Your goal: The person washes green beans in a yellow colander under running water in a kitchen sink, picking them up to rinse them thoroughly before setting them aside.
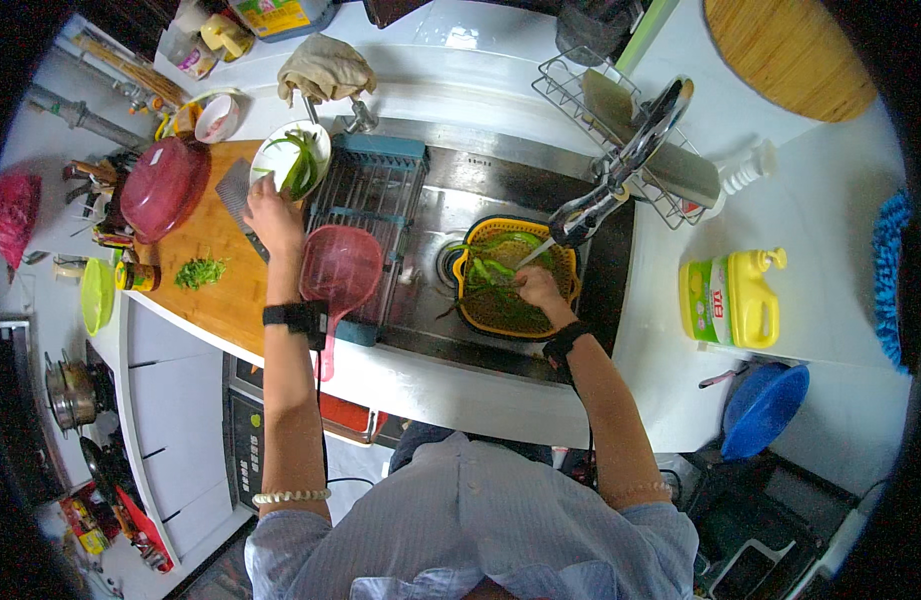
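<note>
My left hand (274,221) is at the near rim of a white plate (267,161) that holds long green pepper strips (304,166). Its fingers touch the rim area, but whether they grip the plate or a strip is unclear. In the sink (445,199), my right hand (541,288) has its fingers closed on green pepper pieces (492,271). These lie in a yellow colander (475,324) set in a dark basin. Water runs from the faucet (580,217) onto them. Beside my left hand, a flat grey patterned blade (237,193) lies partly hidden on the wooden cutting board (231,281).
A blue-grey drying rack (359,334) spans the sink's left, with a pink strainer (342,266) on it. Chopped greens (199,273) and a red lidded bowl (160,187) sit on the board. Right stand a yellow detergent jug (734,298), a wire rack (580,94) and a blue basin (764,412).
</note>
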A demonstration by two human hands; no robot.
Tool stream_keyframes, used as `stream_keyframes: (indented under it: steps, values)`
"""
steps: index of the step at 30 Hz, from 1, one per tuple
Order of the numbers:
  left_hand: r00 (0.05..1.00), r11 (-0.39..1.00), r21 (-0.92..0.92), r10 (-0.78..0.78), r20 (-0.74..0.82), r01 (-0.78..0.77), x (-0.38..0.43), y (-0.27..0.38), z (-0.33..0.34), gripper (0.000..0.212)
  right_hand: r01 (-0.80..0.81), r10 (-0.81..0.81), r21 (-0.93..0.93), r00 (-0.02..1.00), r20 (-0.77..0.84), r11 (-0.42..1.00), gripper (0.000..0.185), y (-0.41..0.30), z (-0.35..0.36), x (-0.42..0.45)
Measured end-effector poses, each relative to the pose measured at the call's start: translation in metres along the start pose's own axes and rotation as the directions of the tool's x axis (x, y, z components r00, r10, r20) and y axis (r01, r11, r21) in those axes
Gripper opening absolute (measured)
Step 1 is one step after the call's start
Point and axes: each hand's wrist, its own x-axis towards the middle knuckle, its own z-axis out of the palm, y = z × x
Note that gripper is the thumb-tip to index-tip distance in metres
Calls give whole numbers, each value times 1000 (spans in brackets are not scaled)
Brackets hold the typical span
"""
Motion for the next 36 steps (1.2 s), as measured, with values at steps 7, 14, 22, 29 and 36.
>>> stream_keyframes:
  steps: [7, 14, 22, 29, 36]
  values:
    - [977, 902, -400, 203, 61, -162, -60, 86, -47, 24, 5, -2, -461, 1000, 7, 888, 23, -27, 24, 2]
    - [616, 823, -538, 331, 715, 183, -172, 162, -31, 14, 51, -91, 290, 988, 124, 956, 25, -28, -39, -41]
    - [602, 726, -624, 369, 708, 289, -191, 222, -26, 38, 12, 17, 999, 1000, -13, 48, 23, -34, -24, -51]
    - [793, 676, -735, 419, 443, 54, -190, 232, -37, 34, 34, 256, 989, 967, 4, -144, 19, -71, -56, -41]
    - [832, 681, -731, 434, 347, -50, -196, 220, -63, 20, 285, 154, 947, 952, -263, -147, 12, -12, -75, 8]
